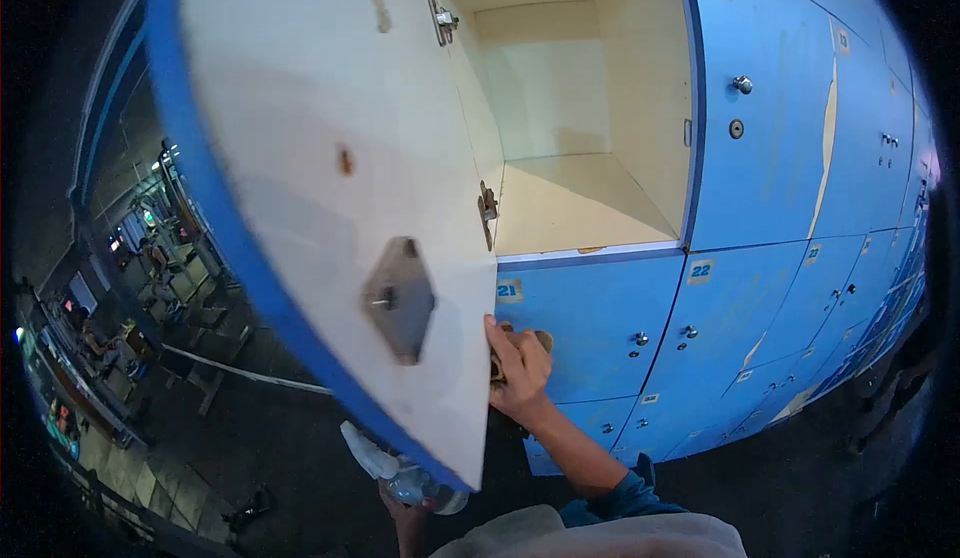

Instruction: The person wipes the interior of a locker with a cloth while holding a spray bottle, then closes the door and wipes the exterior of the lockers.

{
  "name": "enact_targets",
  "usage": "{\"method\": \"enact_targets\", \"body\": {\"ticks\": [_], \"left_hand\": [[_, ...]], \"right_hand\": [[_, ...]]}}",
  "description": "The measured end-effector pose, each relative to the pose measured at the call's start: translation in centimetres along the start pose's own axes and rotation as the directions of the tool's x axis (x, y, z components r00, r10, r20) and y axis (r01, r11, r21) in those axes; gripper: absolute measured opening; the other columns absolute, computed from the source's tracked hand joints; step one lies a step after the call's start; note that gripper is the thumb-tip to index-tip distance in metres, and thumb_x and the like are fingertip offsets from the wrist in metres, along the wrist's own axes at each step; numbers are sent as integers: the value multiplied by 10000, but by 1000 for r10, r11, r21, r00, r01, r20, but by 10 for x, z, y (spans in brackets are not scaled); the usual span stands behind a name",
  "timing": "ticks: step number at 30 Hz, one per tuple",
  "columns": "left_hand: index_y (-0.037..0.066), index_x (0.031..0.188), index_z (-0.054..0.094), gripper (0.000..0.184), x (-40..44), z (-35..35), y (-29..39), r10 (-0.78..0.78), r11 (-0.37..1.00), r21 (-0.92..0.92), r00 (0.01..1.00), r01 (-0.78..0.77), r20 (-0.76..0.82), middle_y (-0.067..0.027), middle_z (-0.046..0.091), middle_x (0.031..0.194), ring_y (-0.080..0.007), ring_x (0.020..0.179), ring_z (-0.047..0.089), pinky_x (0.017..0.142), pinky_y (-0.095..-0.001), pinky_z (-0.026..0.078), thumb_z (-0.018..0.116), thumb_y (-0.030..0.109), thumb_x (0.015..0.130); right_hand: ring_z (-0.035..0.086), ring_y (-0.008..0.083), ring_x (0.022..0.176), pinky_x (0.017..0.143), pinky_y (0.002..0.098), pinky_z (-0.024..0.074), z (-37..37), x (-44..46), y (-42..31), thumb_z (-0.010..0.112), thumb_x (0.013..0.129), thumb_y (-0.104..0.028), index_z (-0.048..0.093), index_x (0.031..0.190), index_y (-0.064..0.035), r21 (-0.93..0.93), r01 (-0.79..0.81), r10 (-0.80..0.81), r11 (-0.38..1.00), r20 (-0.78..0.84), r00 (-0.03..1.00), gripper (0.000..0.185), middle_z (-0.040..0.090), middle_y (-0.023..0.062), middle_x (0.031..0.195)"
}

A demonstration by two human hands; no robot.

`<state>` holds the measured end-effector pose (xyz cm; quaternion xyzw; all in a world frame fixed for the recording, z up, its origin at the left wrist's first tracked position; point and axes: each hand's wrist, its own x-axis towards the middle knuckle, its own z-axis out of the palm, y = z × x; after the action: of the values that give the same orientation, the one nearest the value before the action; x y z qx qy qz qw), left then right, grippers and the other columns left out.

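Observation:
A locker door (430, 158), white inside with a blue edge, stands swung open in front of me. Beside its lower right edge is my right hand (522, 366), fingers curled around a brownish cloth-like item (544, 340) partly hidden by the hand and the door. Below the door my left hand (408, 510) is closed on a clear plastic bottle (408, 486), tilted and partly covered by the door. A white piece (362, 450) sticks up at the bottle's upper left; I cannot tell if it belongs to it. The open locker compartment (560, 203) has cream walls and shows nothing inside.
Blue numbered lockers (765, 158) with round knobs run off to the right. Metal hinges (488, 208) and a diamond-shaped lock plate (400, 300) sit on the door. At left, gym equipment (170, 268) and a seated person (95, 333) appear over a dark floor.

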<state>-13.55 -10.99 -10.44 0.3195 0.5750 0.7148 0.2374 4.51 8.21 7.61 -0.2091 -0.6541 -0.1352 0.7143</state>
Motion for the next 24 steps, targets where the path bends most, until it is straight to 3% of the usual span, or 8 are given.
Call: {"method": "enact_targets", "body": {"ticks": [3,6,10,13,15,17,19,24], "left_hand": [[1,1384,259,1176,6,-1,10,-9,1000,16,996,8,89,-142,466,1217,-263,1078,524,883,-397,471,815,577,522],[1,1370,289,1171,6,-1,14,27,999,16,995,-29,99,-131,485,1192,-252,1049,539,855,-385,486,814,608,517],[0,1365,296,1173,6,-4,11,-21,999,-42,993,26,118,-130,478,1201,-251,1048,536,857,-387,487,816,617,513],[-5,1363,295,1166,5,11,43,191,982,-51,955,-184,225,-139,460,1220,-256,1050,532,861,-397,485,821,603,519],[-9,1364,290,1161,8,12,33,227,974,-51,949,-221,220,-146,448,1230,-262,1054,528,865,-407,483,821,596,527],[-12,1365,286,1156,14,0,-8,117,993,-46,981,-111,157,-151,440,1237,-268,1060,522,868,-414,480,819,591,535],[-11,1366,286,1155,13,5,-3,60,998,-38,983,-55,176,-154,437,1242,-273,1071,516,875,-419,477,821,587,535],[-3,1372,284,1153,2,32,33,175,981,33,941,-192,291,-153,433,1248,-273,1087,507,881,-419,470,824,572,531]], "right_hand": [[566,239,665,587,317,462,-11,-1,3,756,680,-197,597,1152,27,30,-43,43,999,-7,999,546,601,110,820],[607,264,765,671,336,485,-11,-34,17,706,746,-163,584,1153,27,-12,-246,246,969,95,965,466,626,157,919],[624,307,869,782,387,483,-27,-38,6,613,855,-163,585,1141,6,66,-613,589,788,214,780,333,638,173,1041],[564,207,879,795,339,441,-22,-43,10,558,900,-158,603,1001,38,394,-644,670,656,88,737,225,618,94,982],[529,147,856,774,305,427,-23,-44,13,548,908,-148,598,941,54,466,-610,679,641,29,734,211,600,67,940],[513,125,829,750,292,423,-26,-38,15,545,915,-160,599,911,45,443,-560,638,700,-34,769,212,594,58,914],[526,128,779,704,298,427,-26,-27,14,569,909,-172,595,851,39,479,-615,731,626,-86,677,220,598,53,841],[427,88,700,616,274,378,-39,-10,35,571,927,-238,531,741,-6,394,-744,830,540,-103,548,301,503,4,735]]}}
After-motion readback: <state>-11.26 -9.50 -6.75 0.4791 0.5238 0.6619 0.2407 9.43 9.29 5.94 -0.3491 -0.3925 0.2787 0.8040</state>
